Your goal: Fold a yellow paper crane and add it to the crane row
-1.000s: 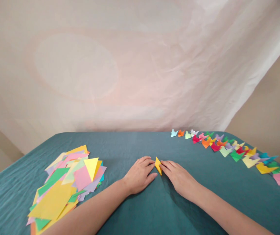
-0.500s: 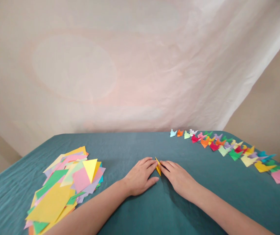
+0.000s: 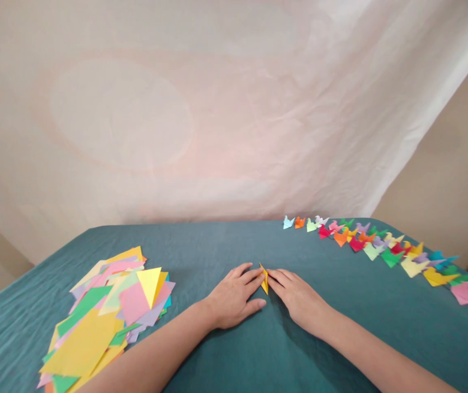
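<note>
A small yellow folded paper point(image 3: 265, 283), narrow and pointed at both ends, lies on the cloth between my hands. My left hand point(image 3: 236, 295) rests palm down to its left, fingers spread and thumb apart, with fingertips pressing on the paper's left side. From the other side, my right hand point(image 3: 299, 297) reaches in with its fingers stretched out, their tips touching the paper's right edge. My right thumb is hidden beneath that hand. Parts of the paper are covered by fingertips.
A loose pile of coloured paper sheets point(image 3: 82, 341) spreads at the left, topped by a folded yellow triangle point(image 3: 149, 284). Several folded paper birds, among them a pink one point(image 3: 466, 293), stand in rows along the right. Blue-green cloth point(image 3: 217, 245) covers the table; a pale sheet point(image 3: 217, 136) hangs behind.
The yellow folded paper shows slightly more of its face between my fingertips. Both hands stay in nearly the same place; the whole view has shifted a little.
</note>
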A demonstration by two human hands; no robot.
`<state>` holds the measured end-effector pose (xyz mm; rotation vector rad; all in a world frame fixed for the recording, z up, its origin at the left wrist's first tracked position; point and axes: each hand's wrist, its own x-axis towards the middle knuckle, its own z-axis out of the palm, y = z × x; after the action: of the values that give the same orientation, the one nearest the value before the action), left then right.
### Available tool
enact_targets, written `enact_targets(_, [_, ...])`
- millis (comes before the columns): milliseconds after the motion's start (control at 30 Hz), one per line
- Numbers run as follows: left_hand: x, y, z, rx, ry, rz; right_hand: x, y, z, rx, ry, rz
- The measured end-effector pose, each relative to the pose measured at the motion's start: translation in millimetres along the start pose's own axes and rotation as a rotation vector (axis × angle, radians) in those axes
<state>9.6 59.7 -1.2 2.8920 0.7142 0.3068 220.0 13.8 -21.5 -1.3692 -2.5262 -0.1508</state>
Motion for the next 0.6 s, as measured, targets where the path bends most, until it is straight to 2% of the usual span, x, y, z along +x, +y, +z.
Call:
enact_targets(233, [-0.6,-1.4,1.7,0.014,0.002,-0.016,-6.2,4.7,10.6,0.084,0.080,0.086])
enact_targets(600, [-0.3,1.4,0.9,0.031,0.000,-0.026,-3.0,3.5,7.6,0.031,0.042,0.035])
